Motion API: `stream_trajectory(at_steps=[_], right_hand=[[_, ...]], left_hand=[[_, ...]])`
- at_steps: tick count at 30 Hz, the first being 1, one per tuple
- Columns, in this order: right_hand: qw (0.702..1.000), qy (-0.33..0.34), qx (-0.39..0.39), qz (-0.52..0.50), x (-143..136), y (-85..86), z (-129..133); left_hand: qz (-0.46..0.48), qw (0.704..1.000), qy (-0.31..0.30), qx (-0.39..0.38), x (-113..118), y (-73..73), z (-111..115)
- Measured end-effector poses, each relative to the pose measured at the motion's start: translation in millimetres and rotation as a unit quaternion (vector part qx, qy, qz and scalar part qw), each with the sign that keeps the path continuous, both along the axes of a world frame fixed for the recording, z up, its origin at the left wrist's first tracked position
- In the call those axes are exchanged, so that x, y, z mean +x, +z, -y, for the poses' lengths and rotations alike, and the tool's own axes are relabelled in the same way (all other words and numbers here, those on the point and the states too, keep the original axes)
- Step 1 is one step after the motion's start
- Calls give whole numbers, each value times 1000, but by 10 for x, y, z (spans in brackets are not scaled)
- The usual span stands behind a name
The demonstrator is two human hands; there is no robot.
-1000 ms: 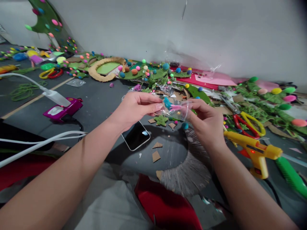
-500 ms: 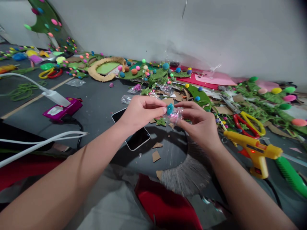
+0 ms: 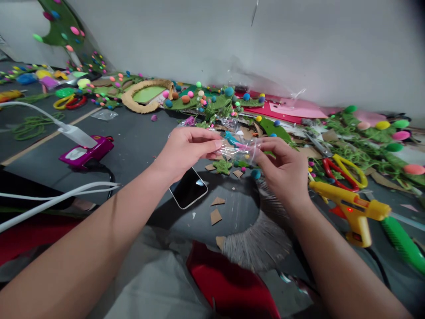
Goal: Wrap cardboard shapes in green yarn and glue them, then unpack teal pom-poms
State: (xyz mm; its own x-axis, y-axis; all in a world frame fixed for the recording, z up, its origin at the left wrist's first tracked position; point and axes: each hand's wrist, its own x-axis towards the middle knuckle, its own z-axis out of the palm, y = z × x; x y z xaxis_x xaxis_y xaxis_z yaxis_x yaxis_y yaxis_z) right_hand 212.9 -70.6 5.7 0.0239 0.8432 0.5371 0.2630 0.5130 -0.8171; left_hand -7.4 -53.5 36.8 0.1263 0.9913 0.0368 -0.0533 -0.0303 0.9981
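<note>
A small clear plastic bag (image 3: 237, 153) is stretched between my two hands above the table. Inside it show a teal piece (image 3: 230, 138) and a pink piece (image 3: 244, 146); their exact kind I cannot make out. My left hand (image 3: 187, 148) pinches the bag's left end between thumb and fingers. At its right end, my right hand (image 3: 282, 166) grips the plastic in the same way. Beneath the left hand lies a phone (image 3: 189, 190) with a dark screen. A green star-shaped piece (image 3: 222, 166) and a teal pom-pom (image 3: 255, 174) rest just below the bag.
On the right lie a yellow glue gun (image 3: 352, 206) with a red light, red-and-yellow scissors (image 3: 345, 170) and a green comb-like tool (image 3: 403, 243). A grey yarn-wrapped ring (image 3: 255, 239) sits at the near edge. Leftward are a purple power socket (image 3: 102, 148) and white cables (image 3: 66, 201).
My hands have moved apart, drawing the bunched bag out lengthwise. The teal piece now sits lower in the plastic, and more of the phone and a teal pom-pom show.
</note>
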Motion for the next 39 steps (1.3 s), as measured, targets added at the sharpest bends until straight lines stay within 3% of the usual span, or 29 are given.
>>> stream_trajectory(at_steps=[4, 11, 16, 21, 27, 39], right_hand=[[999, 44, -17, 12, 20, 0, -7], [996, 81, -30, 27, -27, -37, 19], [995, 89, -36, 29, -66, -26, 40], [999, 36, 4, 40, -56, -14, 39], [1000, -2, 3, 7, 19, -14, -20], [996, 83, -18, 31, -29, -62, 10]], left_hand=[[14, 1000, -7, 0, 22, -9, 14], [-29, 996, -83, -6, 131, -80, 60], [-34, 997, -67, -7, 198, -114, 91], [2, 999, -30, 10, 168, -46, 86], [-28, 999, 24, 34, 67, 21, 40], [-34, 999, -39, 10, 233, -100, 98]])
